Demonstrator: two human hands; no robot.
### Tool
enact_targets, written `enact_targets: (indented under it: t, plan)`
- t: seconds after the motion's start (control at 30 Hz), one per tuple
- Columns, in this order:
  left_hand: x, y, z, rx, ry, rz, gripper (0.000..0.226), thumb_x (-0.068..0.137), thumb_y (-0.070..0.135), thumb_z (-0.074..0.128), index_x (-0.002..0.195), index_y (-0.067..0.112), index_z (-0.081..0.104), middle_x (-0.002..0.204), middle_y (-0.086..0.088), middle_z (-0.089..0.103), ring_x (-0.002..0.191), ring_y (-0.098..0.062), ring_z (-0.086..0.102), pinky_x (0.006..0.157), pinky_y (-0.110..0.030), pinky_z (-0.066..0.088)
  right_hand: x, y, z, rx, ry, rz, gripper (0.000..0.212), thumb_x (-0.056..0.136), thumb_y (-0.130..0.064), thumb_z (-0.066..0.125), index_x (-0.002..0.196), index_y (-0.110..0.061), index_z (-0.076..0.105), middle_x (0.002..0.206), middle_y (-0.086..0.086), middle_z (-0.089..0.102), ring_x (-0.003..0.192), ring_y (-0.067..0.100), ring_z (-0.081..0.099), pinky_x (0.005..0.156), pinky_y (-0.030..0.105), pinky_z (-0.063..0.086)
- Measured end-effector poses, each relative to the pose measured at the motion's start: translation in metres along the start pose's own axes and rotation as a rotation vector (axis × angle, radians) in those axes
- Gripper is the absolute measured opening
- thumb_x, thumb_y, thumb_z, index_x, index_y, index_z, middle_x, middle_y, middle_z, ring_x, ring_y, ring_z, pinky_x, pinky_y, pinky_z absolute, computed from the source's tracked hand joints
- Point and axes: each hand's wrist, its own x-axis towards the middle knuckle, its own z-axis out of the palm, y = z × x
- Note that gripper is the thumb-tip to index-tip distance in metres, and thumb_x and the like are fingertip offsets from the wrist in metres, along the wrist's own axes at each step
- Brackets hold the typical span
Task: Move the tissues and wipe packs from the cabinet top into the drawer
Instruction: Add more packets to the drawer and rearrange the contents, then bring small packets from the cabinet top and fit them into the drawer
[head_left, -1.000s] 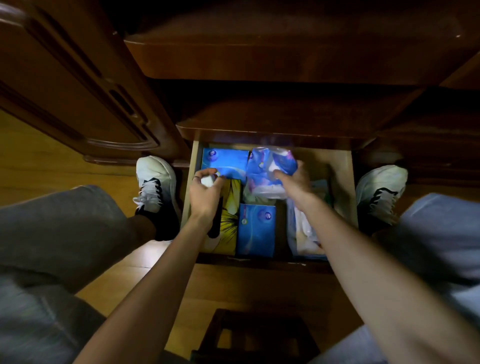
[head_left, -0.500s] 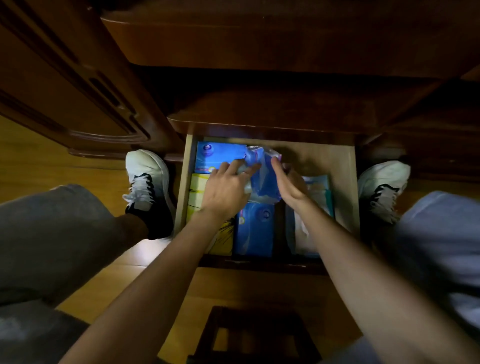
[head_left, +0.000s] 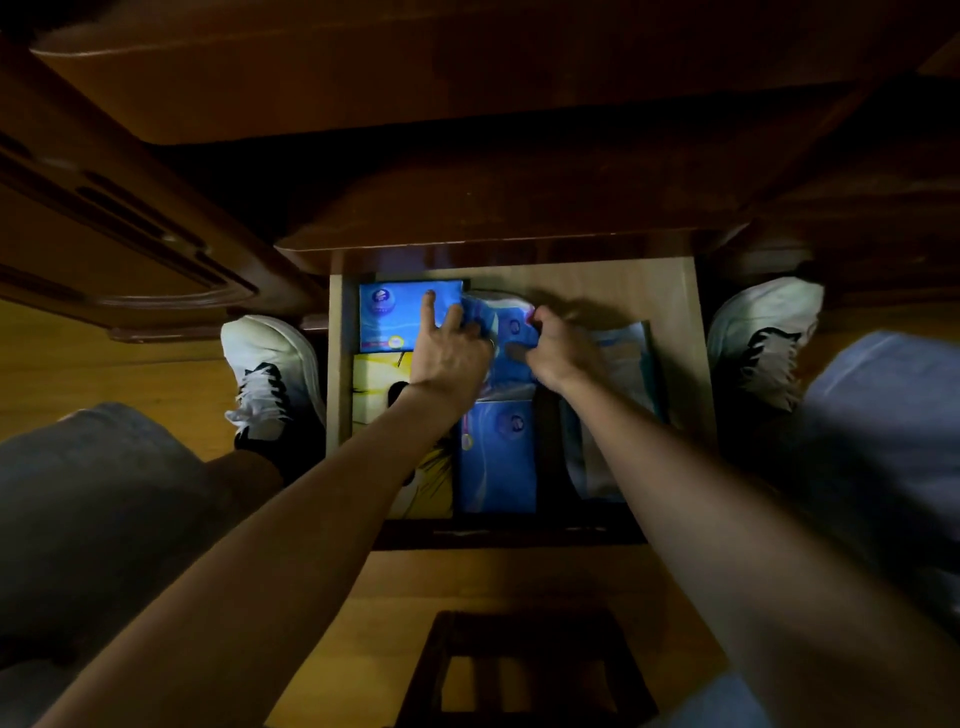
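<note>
Tucking crinkled wipe pack (head_left: 511, 332) into open drawer (head_left: 670, 296), both hands on it.
Nearest: dark stool (head_left: 524, 670) on floor. In drawer, front to back: blue tissue pack (head_left: 498, 457), yellow pack (head_left: 376, 379), pale pack (head_left: 623, 364) at right, blue pack (head_left: 395, 314) at back left. Left hand (head_left: 452, 353) pressing wipe pack, two fingers straight; right hand (head_left: 558, 348) curled, pinching its right edge.

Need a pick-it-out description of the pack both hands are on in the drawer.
Start at the open light-wood drawer between the two white sneakers. In its back middle, a crinkled blue-and-white plastic wipe pack sits right of a flat blue tissue pack and behind another blue pack. It alone is rumpled, with the left hand and right hand on it.
</note>
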Motion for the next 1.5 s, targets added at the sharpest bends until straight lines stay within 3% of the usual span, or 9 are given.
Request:
enact_targets:
  t: [0.13,0.27,0.37,0.57,0.73,0.93,1.03,1.2,1.5]
  plan:
    - [-0.011,-0.008,-0.006,-0.209,0.07,0.011,0.057,0.088,0.055,0.06,0.14,0.033,0.05,0.145,0.001,0.05,0.14,-0.028,0.03,0.117,-0.058,0.014,-0.017,-0.004,-0.031,0.105,-0.01,0.017,0.03,0.095,-0.056,0.055,0.111,-0.031,0.057,0.096,-0.003,0.064,0.08,0.012,0.06,0.073,0.035,0.053]
    - [-0.039,-0.015,-0.008,-0.591,0.434,-0.122,0.04,0.083,0.043,0.066,0.121,0.029,0.062,0.122,-0.004,0.063,0.116,-0.027,0.048,0.095,-0.042,0.039,-0.044,0.007,-0.057,0.058,0.243,0.035,0.029,0.1,-0.04,0.054,0.122,-0.023,0.061,0.113,0.001,0.068,0.097,0.018,0.065,0.083,0.041,0.056]
    - [-0.058,-0.008,-0.011,-0.75,0.535,-0.175,0.042,0.083,0.04,0.066,0.121,0.025,0.059,0.117,-0.003,0.062,0.11,-0.026,0.051,0.09,-0.04,0.044,-0.067,0.017,-0.06,0.052,0.148,-0.017,0.031,0.098,-0.029,0.059,0.129,-0.025,0.059,0.12,-0.003,0.067,0.106,0.016,0.064,0.091,0.041,0.054]
    - [-0.075,0.017,-0.04,-1.051,0.371,-0.029,0.113,0.068,0.023,0.087,0.156,0.015,0.017,0.138,-0.014,0.044,0.127,-0.03,0.041,0.105,-0.041,0.041,-0.106,-0.022,-0.071,0.437,-0.155,-0.072,0.011,0.093,-0.04,0.066,0.096,-0.03,0.068,0.081,-0.014,0.073,0.072,0.0,0.069,0.059,0.013,0.05]
    - [-0.103,0.015,-0.027,-1.112,0.261,0.054,0.142,0.058,0.031,0.093,0.158,0.031,-0.008,0.157,-0.005,0.023,0.139,-0.026,0.028,0.11,-0.035,0.03,-0.128,-0.041,-0.062,0.352,-0.28,-0.125,0.035,0.087,0.002,0.068,0.121,-0.006,0.062,0.104,0.013,0.071,0.089,0.021,0.068,0.078,0.031,0.055]
    - [-0.133,-0.02,0.032,-0.86,0.225,-0.216,0.066,0.086,0.048,0.07,0.144,0.024,0.049,0.152,-0.006,0.042,0.139,-0.027,0.036,0.11,-0.036,0.035,-0.141,-0.012,-0.029,0.178,-0.242,-0.07,0.044,0.083,-0.012,0.079,0.122,-0.012,0.058,0.119,0.009,0.065,0.103,0.023,0.066,0.087,0.04,0.057]
    - [-0.141,-0.029,0.049,-0.753,0.058,-0.21,0.063,0.09,0.043,0.066,0.145,0.019,0.047,0.15,-0.008,0.044,0.143,-0.028,0.028,0.113,-0.042,0.035,-0.141,-0.001,-0.01,-0.134,-0.145,-0.105,0.045,0.079,-0.035,0.082,0.115,-0.023,0.059,0.113,-0.001,0.065,0.099,0.021,0.065,0.088,0.044,0.056]
    - [-0.141,-0.03,0.016,-0.746,0.004,-0.196,0.067,0.092,0.045,0.063,0.15,0.019,0.041,0.16,-0.005,0.028,0.143,-0.03,0.034,0.108,-0.042,0.041,-0.138,-0.019,-0.033,-0.108,-0.207,-0.074,0.062,0.081,-0.062,0.07,0.127,-0.023,0.054,0.114,-0.006,0.055,0.104,0.016,0.057,0.08,0.032,0.046]
    - [-0.191,-0.114,-0.218,-0.611,0.755,-0.152,0.026,0.09,0.042,0.056,0.115,0.041,0.066,0.107,0.012,0.073,0.092,-0.014,0.07,0.072,-0.03,0.052,-0.215,-0.155,-0.226,0.169,0.32,-0.713,0.016,0.091,-0.018,0.066,0.095,-0.03,0.075,0.084,-0.015,0.075,0.075,0.0,0.067,0.07,0.014,0.05]
